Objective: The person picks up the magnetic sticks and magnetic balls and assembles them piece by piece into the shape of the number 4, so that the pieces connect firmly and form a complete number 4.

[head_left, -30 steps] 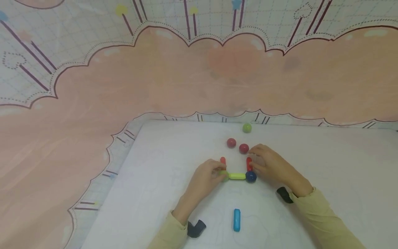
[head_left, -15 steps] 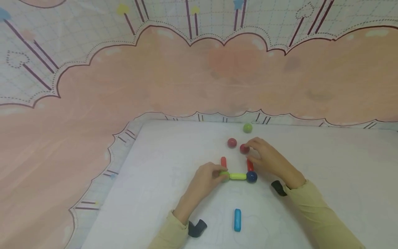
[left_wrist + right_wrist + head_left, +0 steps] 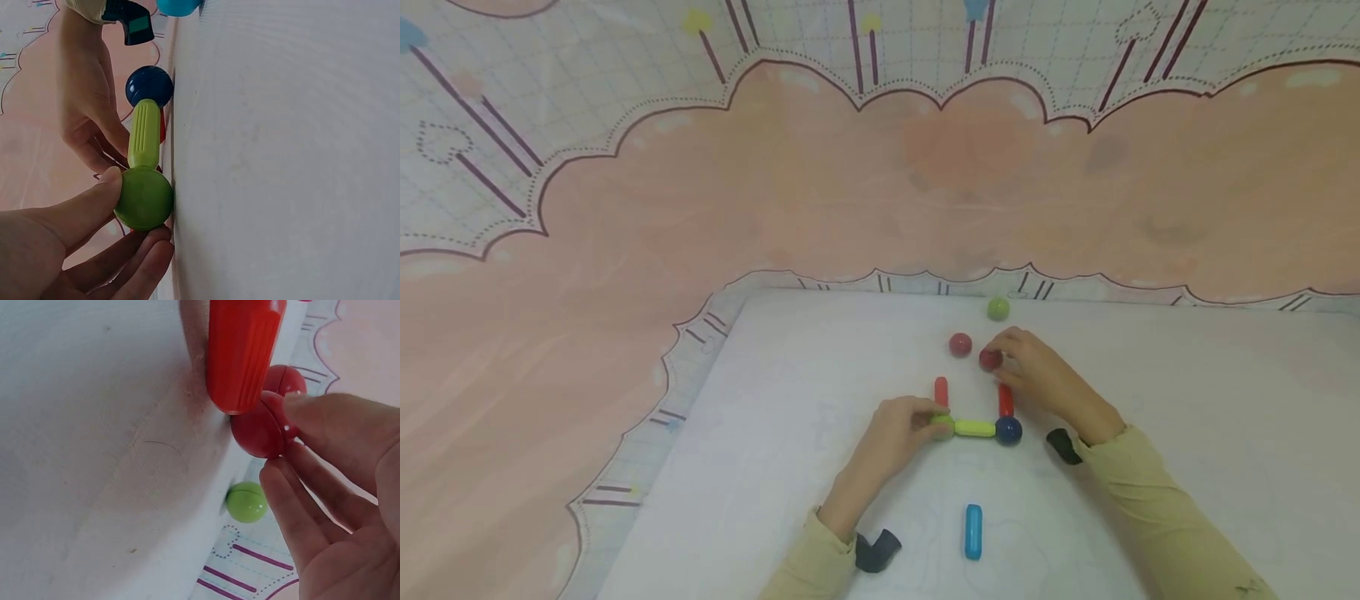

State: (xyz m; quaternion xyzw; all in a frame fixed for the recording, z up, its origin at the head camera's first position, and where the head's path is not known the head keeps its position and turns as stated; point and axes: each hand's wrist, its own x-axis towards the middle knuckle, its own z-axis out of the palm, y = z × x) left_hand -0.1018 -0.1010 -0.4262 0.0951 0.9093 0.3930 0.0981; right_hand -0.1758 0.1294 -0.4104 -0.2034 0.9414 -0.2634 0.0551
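Note:
In the head view my left hand (image 3: pixel 887 437) pinches a green ball (image 3: pixel 144 201) between thumb and fingers. A yellow-green rod (image 3: pixel 975 428) joins that ball to a dark blue ball (image 3: pixel 1008 431). One red rod (image 3: pixel 942 392) extends away from the green ball, and a second red rod (image 3: pixel 1006 402) from the blue one. My right hand (image 3: pixel 1056 385) holds a red ball (image 3: pixel 256 430) with thumb and fingertips near the second rod's far end. Whether ball and rod touch, I cannot tell. Another red ball (image 3: pixel 960 345) lies just left of it.
Farther back on the white table (image 3: pixel 805 350) sits a loose green ball (image 3: pixel 997 308). A blue rod (image 3: pixel 973 532) lies nearer the front. Dark wrist devices (image 3: pixel 877 551) show at both sleeves. A patterned cloth (image 3: pixel 880 192) lies beyond the table.
My right hand has moved left from beside the second red rod and taken hold of the red ball. My left hand stays on the green ball, the joined pieces nearly still.

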